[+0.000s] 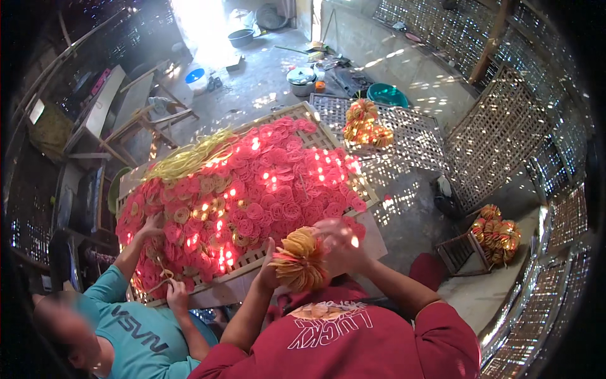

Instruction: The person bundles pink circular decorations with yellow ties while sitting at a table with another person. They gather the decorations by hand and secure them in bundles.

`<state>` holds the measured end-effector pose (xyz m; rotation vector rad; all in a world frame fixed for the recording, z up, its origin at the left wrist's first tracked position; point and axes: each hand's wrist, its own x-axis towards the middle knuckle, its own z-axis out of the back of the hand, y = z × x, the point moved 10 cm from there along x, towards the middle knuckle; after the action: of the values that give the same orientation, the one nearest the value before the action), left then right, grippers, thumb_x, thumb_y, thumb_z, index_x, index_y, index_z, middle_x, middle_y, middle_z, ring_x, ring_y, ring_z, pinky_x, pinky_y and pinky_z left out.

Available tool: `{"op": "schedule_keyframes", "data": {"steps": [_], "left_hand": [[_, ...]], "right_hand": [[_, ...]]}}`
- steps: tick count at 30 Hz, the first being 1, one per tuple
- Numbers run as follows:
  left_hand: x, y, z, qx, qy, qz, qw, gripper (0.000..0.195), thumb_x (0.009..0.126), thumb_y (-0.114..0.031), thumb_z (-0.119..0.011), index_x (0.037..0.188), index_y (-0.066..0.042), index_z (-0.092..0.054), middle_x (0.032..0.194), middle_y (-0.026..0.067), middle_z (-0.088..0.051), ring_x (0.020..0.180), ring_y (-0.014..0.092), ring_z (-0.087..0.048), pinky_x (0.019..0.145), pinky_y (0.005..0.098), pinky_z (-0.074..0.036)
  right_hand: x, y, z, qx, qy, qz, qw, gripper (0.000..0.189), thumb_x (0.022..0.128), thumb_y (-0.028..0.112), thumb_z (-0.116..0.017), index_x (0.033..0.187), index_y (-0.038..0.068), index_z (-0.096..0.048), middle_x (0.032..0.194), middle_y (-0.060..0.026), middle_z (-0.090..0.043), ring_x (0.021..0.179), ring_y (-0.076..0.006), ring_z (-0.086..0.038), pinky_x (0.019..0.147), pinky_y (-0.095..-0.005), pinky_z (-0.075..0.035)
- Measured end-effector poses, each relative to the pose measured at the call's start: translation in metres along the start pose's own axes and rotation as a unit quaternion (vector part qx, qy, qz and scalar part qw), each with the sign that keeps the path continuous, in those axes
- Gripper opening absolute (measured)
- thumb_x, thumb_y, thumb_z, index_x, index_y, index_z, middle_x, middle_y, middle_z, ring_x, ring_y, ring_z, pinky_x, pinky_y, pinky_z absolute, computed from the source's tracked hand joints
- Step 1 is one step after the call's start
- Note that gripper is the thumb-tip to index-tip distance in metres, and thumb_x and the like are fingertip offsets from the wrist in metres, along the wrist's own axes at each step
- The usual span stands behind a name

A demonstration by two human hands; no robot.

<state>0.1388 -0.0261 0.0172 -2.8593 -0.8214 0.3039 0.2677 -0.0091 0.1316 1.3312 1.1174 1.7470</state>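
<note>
A round bundle of flat yellow and pink discs (pixel 303 260) is held up near the table's front edge. My left hand (pixel 270 267) grips its left side, thumb upward. At the bundle's right is my right hand (pixel 341 246), blurred, with its fingers spread toward the top; whether it grips the bundle is hard to tell. Beyond both hands lies a broad heap of pink lacy discs (pixel 289 211), with some tan ones among them. These rest on a woven bamboo panel (pixel 319 135).
At my left, a co-worker's hand (pixel 177 297) holds a thin strip; their other hand (pixel 152 225) touches the heap. Yellow strips (pixel 189 154) lie along the far edge. Finished-looking bundles sit on a floor panel (pixel 362 128) and beside a wooden stool (pixel 464 253) at right.
</note>
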Motion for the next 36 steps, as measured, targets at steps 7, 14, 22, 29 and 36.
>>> {"op": "schedule_keyframes", "data": {"steps": [7, 14, 22, 29, 36], "left_hand": [[0.037, 0.031, -0.013, -0.054, -0.048, -0.039, 0.997, 0.062, 0.095, -0.052, -0.031, 0.14, -0.009, -0.034, 0.133, 0.0157, -0.046, 0.118, 0.028, -0.05, 0.102, 0.0441, -0.039], [0.089, 0.081, 0.014, -0.024, 0.059, -0.048, 0.997, 0.053, 0.096, -0.042, -0.036, 0.138, -0.009, -0.035, 0.13, 0.0155, -0.049, 0.112, 0.029, -0.055, 0.1, 0.0473, -0.042], [0.195, 0.156, -0.033, 0.004, -0.022, 0.064, 0.998, 0.067, 0.093, -0.056, -0.035, 0.138, -0.006, -0.034, 0.136, 0.0182, -0.044, 0.123, 0.032, -0.046, 0.106, 0.0473, -0.033], [0.28, 0.218, -0.062, -0.023, -0.075, 0.092, 0.993, 0.078, 0.087, -0.068, -0.03, 0.132, -0.005, -0.043, 0.123, 0.017, -0.054, 0.113, 0.031, -0.053, 0.101, 0.0464, -0.04], [0.317, 0.208, -0.054, -0.144, -0.084, 0.046, 0.985, 0.058, 0.095, -0.051, -0.035, 0.133, -0.007, -0.04, 0.125, 0.0179, -0.051, 0.112, 0.032, -0.053, 0.102, 0.0458, -0.04]], "right_hand": [[-0.08, -0.105, 0.018, 0.411, -0.058, -0.418, 0.808, 0.065, 0.092, 0.057, -0.037, 0.132, 0.006, -0.043, 0.128, -0.0109, -0.051, 0.113, -0.0219, -0.054, 0.096, -0.0393, -0.044], [-0.117, -0.072, 0.061, 0.585, 0.026, -0.415, 0.696, 0.091, 0.084, 0.074, -0.028, 0.138, 0.0, -0.034, 0.133, -0.018, -0.046, 0.119, -0.0295, -0.05, 0.101, -0.0436, -0.04], [-0.16, -0.084, 0.203, 0.653, -0.177, -0.329, 0.659, 0.091, 0.082, 0.075, -0.03, 0.138, 0.003, -0.035, 0.123, -0.0209, -0.054, 0.107, -0.0363, -0.056, 0.105, -0.0501, -0.032], [-0.172, -0.081, 0.293, 0.538, -0.094, -0.379, 0.747, 0.093, 0.082, 0.076, -0.028, 0.137, 0.001, -0.035, 0.133, -0.0188, -0.046, 0.117, -0.0313, -0.05, 0.101, -0.0489, -0.038], [-0.159, -0.106, 0.314, 0.595, -0.141, -0.333, 0.718, 0.086, 0.084, 0.073, -0.03, 0.136, 0.005, -0.038, 0.129, -0.0162, -0.05, 0.115, -0.0334, -0.052, 0.1, -0.048, -0.04]]}}
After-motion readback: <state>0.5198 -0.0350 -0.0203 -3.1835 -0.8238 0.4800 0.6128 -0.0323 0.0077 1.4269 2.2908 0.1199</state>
